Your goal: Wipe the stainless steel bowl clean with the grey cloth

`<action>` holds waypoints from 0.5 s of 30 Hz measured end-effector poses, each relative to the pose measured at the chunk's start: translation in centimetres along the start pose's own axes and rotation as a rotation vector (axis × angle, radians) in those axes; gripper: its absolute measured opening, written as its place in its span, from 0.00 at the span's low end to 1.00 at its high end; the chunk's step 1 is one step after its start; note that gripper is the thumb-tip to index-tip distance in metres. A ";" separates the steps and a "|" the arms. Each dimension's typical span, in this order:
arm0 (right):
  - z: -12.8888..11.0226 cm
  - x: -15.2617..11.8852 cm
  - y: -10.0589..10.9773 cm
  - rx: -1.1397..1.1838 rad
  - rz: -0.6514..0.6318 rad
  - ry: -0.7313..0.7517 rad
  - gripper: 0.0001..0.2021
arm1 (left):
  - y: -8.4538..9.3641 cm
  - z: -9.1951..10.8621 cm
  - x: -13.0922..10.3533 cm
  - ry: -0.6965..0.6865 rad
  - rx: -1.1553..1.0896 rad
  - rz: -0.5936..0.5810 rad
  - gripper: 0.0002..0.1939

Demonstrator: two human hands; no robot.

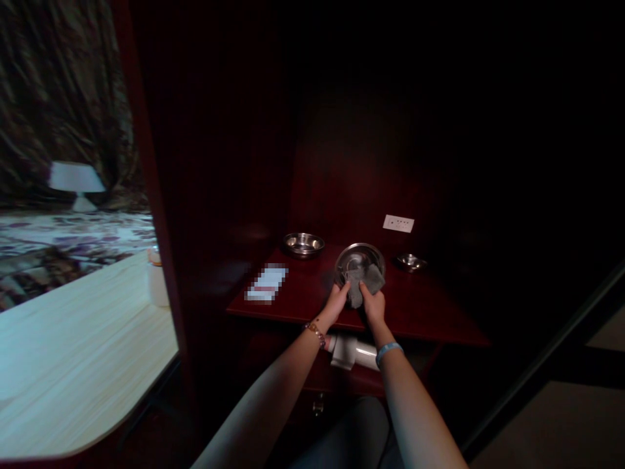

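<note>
A shiny metal bowl (360,250) is held tilted above the dark red shelf, its inside facing me. My left hand (336,301) grips the bowl's lower left edge, its thumb by the cloth. A grey cloth (374,280) lies across the lower part of the bowl's inside and hangs over its rim. My right hand (374,305) is closed on the cloth at the bowl's lower right, thumb on top. The fingers of both hands are mostly hidden behind the bowl and cloth.
On the dark red shelf (415,316) stand a metal bowl (303,244) at left, a smaller metal dish (411,262) at right and a blurred-out white item (266,284). Below is a white cylindrical object (366,355). A pale wooden table (92,365) is beyond the left partition.
</note>
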State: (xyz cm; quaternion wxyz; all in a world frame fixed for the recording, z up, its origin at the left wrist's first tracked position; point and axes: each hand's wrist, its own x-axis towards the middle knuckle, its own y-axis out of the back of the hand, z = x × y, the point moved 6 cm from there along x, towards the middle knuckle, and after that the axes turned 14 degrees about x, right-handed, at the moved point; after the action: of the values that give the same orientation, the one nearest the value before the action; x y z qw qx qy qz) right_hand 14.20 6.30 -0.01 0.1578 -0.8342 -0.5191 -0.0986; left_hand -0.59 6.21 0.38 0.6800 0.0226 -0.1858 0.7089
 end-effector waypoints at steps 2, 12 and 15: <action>-0.2 0.3 0.1 -0.043 0.023 0.029 0.25 | 0.3 -0.1 0.2 -0.003 0.043 0.031 0.21; 0.2 0.7 0.7 0.047 0.007 0.073 0.26 | 0.8 2.6 -0.9 -0.191 0.158 0.146 0.26; 0.5 0.7 0.9 0.146 0.007 0.078 0.27 | -0.4 2.6 -1.1 -0.172 0.103 -0.015 0.29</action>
State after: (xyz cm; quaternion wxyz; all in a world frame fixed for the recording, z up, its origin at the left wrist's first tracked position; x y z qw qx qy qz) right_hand 15.30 6.67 -0.43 0.2387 -0.8178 -0.5154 -0.0921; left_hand -0.67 4.44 2.58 0.6649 0.1197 -0.2066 0.7077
